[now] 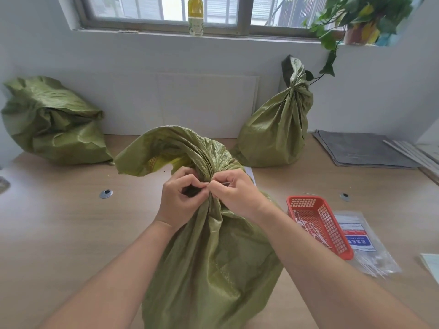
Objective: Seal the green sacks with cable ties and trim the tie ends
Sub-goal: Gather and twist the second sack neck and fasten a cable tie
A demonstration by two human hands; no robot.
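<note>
A green woven sack (213, 252) stands on the table right in front of me, its neck gathered and its mouth flopping open to the upper left. My left hand (181, 198) and my right hand (234, 193) meet at the gathered neck. Both pinch a thin white cable tie (221, 184) wrapped around it; only a short piece of the tie shows between my fingertips. A second green sack (275, 129) stands at the back right with its neck cinched. A third green sack (52, 122) slumps at the back left, its top loose.
A red mesh basket (318, 224) holding white tie offcuts sits to the right, beside a clear packet of cable ties (363, 245). Grey mats (363, 148) lie at the far right. Two metal grommets (106, 193) are set in the wooden table (59, 229). A bottle (196, 15) and plant (356, 17) stand on the windowsill.
</note>
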